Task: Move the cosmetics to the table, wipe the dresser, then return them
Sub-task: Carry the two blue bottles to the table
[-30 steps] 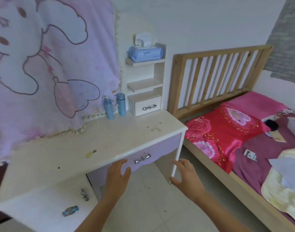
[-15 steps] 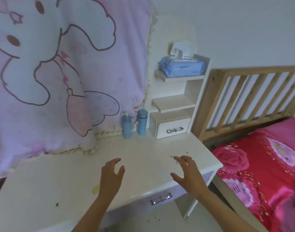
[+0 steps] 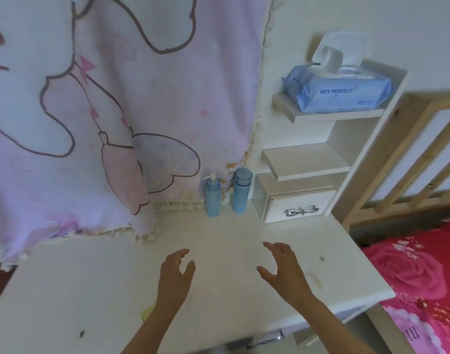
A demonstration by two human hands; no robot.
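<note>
Your left hand [image 3: 176, 274] and right hand [image 3: 285, 270], both empty with fingers spread, sit low centre; the two upright blue bottles [image 3: 227, 192] stand above, between them, roughly equally near both.

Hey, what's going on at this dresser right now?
A person stands at a white dresser with both hands open above its top, the left hand and right hand holding nothing. Two blue bottles, a pump bottle and a capped bottle, stand upright at the back beside a small drawer. A pack of wipes sits on the top shelf. Nothing has been moved off yet, and the top shows specks of dirt.
</note>
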